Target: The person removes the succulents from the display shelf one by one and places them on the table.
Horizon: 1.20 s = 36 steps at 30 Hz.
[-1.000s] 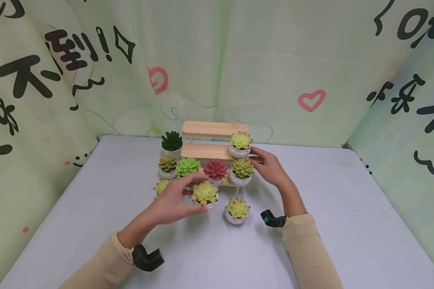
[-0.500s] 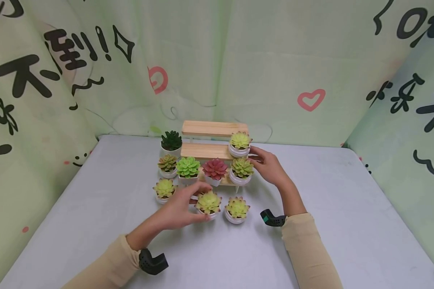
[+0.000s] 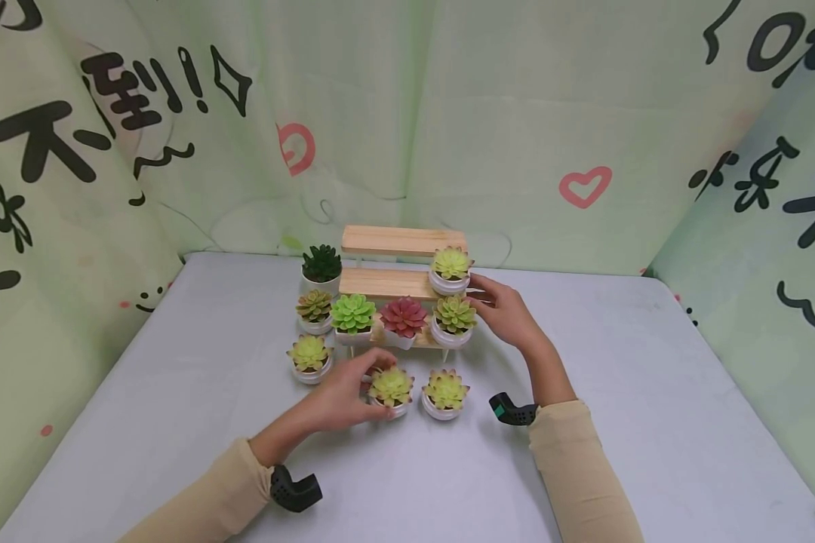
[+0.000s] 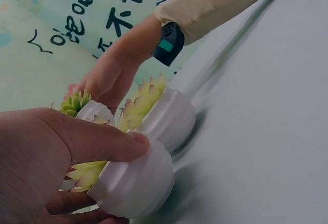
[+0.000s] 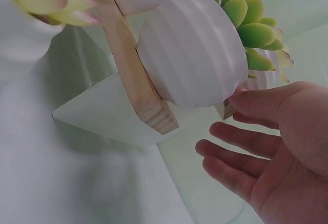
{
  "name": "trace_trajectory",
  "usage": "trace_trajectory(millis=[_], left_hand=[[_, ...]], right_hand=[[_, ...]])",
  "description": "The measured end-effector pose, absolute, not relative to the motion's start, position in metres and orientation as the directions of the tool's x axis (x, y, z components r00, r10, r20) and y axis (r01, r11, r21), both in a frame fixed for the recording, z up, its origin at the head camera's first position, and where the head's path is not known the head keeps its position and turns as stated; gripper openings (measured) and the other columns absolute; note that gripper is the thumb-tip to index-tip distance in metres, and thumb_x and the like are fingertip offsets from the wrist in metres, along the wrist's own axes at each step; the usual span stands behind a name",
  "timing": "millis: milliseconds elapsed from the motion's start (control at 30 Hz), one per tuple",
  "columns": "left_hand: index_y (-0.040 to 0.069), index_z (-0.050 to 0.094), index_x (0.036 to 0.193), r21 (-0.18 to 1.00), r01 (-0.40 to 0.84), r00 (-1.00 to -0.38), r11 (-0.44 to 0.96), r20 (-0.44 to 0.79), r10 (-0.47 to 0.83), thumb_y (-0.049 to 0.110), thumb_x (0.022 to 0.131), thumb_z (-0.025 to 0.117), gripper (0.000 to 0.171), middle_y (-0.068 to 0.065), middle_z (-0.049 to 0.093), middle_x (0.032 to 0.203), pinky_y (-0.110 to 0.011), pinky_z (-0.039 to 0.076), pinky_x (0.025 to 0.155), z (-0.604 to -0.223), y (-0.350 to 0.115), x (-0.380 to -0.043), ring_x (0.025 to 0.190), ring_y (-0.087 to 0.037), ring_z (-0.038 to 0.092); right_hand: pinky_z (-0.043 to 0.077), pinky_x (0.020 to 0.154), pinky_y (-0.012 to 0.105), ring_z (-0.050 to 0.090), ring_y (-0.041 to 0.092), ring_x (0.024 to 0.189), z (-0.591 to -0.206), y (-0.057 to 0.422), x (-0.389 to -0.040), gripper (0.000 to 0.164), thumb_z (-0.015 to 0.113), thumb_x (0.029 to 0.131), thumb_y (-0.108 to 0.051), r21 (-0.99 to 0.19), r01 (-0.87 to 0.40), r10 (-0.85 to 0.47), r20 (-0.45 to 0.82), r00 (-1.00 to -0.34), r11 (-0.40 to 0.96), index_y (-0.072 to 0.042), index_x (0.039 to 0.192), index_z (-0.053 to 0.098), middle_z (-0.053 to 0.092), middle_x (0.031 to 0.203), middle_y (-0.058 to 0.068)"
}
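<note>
My left hand [image 3: 339,394] grips a small potted succulent [image 3: 391,386] with yellow-green, pink-tipped leaves, just in front of the wooden tiered shelf [image 3: 387,283]. In the left wrist view the thumb presses on its white ribbed pot [image 4: 138,180], which leans close to a second potted succulent [image 4: 171,119]. At the shelf's right end, my right hand [image 3: 505,311] has its fingers loosely extended. Its thumb is at a green succulent's white pot [image 5: 192,55] on the lowest tier in the right wrist view; whether it presses there I cannot tell.
Red [image 3: 404,320] and bright green [image 3: 353,314] succulents stand on the lowest tier. A yellow-green succulent [image 3: 451,268] sits on the middle tier's right end. Left of the shelf are a dark green succulent [image 3: 322,268] and two others; another [image 3: 445,394] stands in front.
My left hand has brought its potted succulent toward me and slightly right, down beside the front one, uncovering the bright green and front-left succulents. The right hand has stayed put.
</note>
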State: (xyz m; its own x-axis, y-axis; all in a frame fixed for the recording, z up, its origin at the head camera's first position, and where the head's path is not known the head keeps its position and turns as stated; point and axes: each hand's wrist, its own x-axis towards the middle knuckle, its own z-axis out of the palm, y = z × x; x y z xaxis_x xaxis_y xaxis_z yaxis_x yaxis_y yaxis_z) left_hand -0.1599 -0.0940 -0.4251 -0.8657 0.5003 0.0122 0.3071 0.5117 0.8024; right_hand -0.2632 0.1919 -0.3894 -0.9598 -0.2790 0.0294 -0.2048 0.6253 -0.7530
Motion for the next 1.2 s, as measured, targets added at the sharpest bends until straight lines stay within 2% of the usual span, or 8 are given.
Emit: trace_trajectory(millis=[133, 433, 700, 1200], left_hand=[[0.013, 0.052, 0.128, 0.795, 0.323, -0.859, 0.514, 0.019, 0.511, 0.019, 0.075, 0.083, 0.062, -0.003, 0.060, 0.124, -0.037, 0.053, 0.092, -0.430, -0.091, -0.161, 0.110, -0.017, 0.058], [0.014, 0.052, 0.129, 0.792, 0.336, -0.858, 0.509, 0.033, 0.513, 0.019, 0.075, 0.083, 0.063, -0.003, 0.060, 0.125, -0.042, 0.048, 0.098, -0.432, -0.084, -0.160, 0.114, -0.019, 0.056], [0.012, 0.051, 0.130, 0.794, 0.341, -0.854, 0.503, 0.038, 0.518, 0.018, 0.075, 0.083, 0.064, -0.004, 0.059, 0.124, -0.041, 0.049, 0.096, -0.432, -0.079, -0.162, 0.112, -0.019, 0.057], [0.015, 0.050, 0.131, 0.790, 0.331, -0.860, 0.515, 0.029, 0.509, 0.020, 0.075, 0.083, 0.065, -0.002, 0.058, 0.126, -0.040, 0.048, 0.098, -0.432, -0.076, -0.163, 0.114, -0.018, 0.056]], right_hand=[[0.045, 0.107, 0.050, 0.052, 0.037, 0.128, -0.391, 0.192, -0.264, 0.052, 0.053, 0.100, -0.018, -0.747, -0.216, -0.280, 0.042, -0.959, 0.628, -0.009, 0.149, 0.036, 0.050, 0.143, 0.019], [0.045, 0.106, 0.051, 0.052, 0.038, 0.128, -0.390, 0.191, -0.263, 0.052, 0.053, 0.100, -0.019, -0.750, -0.221, -0.281, 0.048, -0.958, 0.624, -0.009, 0.149, 0.037, 0.050, 0.142, 0.020], [0.045, 0.106, 0.051, 0.053, 0.038, 0.128, -0.390, 0.192, -0.263, 0.052, 0.053, 0.100, -0.018, -0.750, -0.225, -0.284, 0.052, -0.958, 0.622, -0.009, 0.149, 0.037, 0.050, 0.142, 0.020], [0.044, 0.107, 0.051, 0.052, 0.039, 0.128, -0.390, 0.192, -0.263, 0.053, 0.052, 0.100, -0.018, -0.745, -0.228, -0.286, 0.053, -0.957, 0.627, -0.008, 0.149, 0.036, 0.049, 0.143, 0.021]])
